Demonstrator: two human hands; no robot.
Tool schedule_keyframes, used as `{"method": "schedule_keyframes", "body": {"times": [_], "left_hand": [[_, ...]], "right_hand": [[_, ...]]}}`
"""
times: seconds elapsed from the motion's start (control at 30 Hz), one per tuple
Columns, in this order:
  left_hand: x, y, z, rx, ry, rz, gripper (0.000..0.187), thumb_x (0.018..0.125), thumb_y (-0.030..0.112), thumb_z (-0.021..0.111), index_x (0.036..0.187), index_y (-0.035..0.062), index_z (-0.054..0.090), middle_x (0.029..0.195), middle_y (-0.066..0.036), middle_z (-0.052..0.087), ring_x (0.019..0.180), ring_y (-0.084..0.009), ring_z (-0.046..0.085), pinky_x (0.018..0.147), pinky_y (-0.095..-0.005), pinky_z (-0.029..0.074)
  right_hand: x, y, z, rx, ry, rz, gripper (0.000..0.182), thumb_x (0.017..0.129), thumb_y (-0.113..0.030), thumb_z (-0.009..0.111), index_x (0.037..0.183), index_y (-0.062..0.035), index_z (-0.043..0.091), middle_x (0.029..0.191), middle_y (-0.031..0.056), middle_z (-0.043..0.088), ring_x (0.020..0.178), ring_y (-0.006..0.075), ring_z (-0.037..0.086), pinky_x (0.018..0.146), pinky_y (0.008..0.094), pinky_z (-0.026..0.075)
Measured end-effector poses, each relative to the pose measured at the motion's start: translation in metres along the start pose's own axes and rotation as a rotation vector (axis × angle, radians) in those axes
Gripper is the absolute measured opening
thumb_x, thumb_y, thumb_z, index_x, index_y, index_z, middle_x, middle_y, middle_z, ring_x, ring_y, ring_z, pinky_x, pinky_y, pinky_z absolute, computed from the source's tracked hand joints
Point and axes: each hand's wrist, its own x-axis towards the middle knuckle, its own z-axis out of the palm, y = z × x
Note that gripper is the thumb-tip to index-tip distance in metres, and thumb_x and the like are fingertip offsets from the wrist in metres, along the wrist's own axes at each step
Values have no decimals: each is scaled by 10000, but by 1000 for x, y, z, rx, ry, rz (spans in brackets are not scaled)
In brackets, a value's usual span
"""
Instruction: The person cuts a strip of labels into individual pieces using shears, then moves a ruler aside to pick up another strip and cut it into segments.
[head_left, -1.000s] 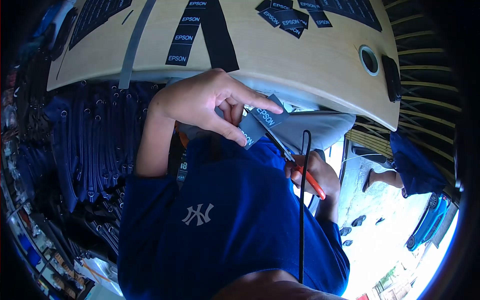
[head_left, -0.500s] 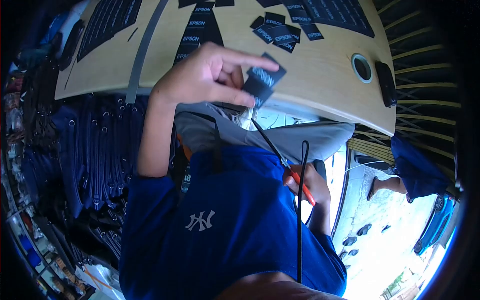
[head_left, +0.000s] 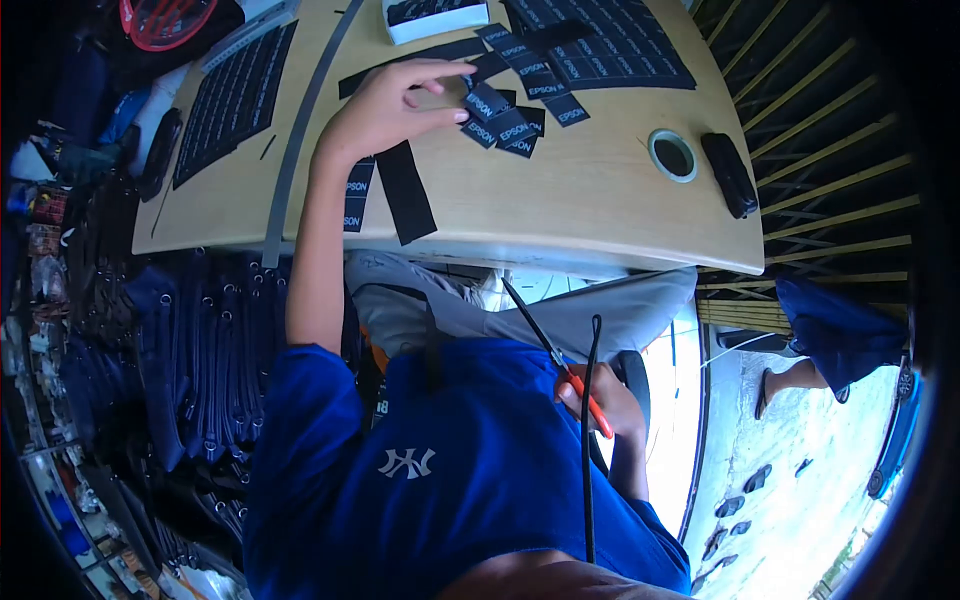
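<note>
Head view: 1 person at a table (head_left: 560, 215), 2 bare hands in sight.
Left hand (head_left: 390, 108): extended over the table, thumb and forefinger spread wide at the edge of the label pile; a gap shows between the tips. Contact with a label — cannot tell.
Label pile (head_left: 515, 128): EPSON pieces overlapping at odd angles, just by the left fingertips; probably heaped loosely because such small flat pieces need no order.
Right hand (head_left: 612, 398): fingers wrapped around the scissors (head_left: 573, 378), low over the lap, near the torso.
Scissors: red handles in the grasp, blades apparently together, tips toward the table — likely held low to keep the points away from the left arm.
Label strip (head_left: 356, 195): near the front edge, partly hidden by the left forearm; presumably placed there for easy reach.
Black strip (head_left: 406, 195): plain, slanting beside the label strip.
Label sheet (head_left: 630, 45): flat behind the pile, perhaps set back to leave working room in front.
</note>
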Motion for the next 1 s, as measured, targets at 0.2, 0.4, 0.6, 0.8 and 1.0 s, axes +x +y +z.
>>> {"method": "schedule_keyframes", "body": {"times": [0.2,0.4,0.6,0.8,1.0], "left_hand": [[-17,-2,-1,23,127,-99,473,765,165,736,1218,127,604,1224,-54,599,1009,-156,569,817,-297,471],[23,17,41,71,26,105,454,840,261,663,1234,54,569,1292,-163,539,1191,-322,513,1007,-375,402],[44,1,66,244,22,191,450,857,317,633,1172,-3,599,1273,-195,539,1187,-351,504,1003,-388,396],[17,7,43,328,18,63,350,847,313,643,1083,55,656,1283,-196,531,1190,-337,507,996,-422,386],[3,4,20,174,205,-26,350,835,245,662,1127,55,638,1308,-184,517,1200,-331,506,1019,-403,378]], "right_hand": [[8,9,0,-24,-28,29,467,912,-370,578,653,15,522,515,103,432,452,211,413,469,347,347],[20,1,1,-80,-57,-18,442,927,-401,552,706,-18,551,523,3,458,458,99,432,446,281,338],[9,-12,5,-47,-6,37,476,907,-419,561,704,5,486,558,148,408,526,297,405,535,400,371],[4,-2,2,18,-16,197,475,906,-435,558,719,-3,492,571,142,422,536,286,420,539,393,369],[15,-6,-6,-85,-47,-36,465,905,-417,567,726,6,491,584,156,436,539,295,422,542,399,373]]}}
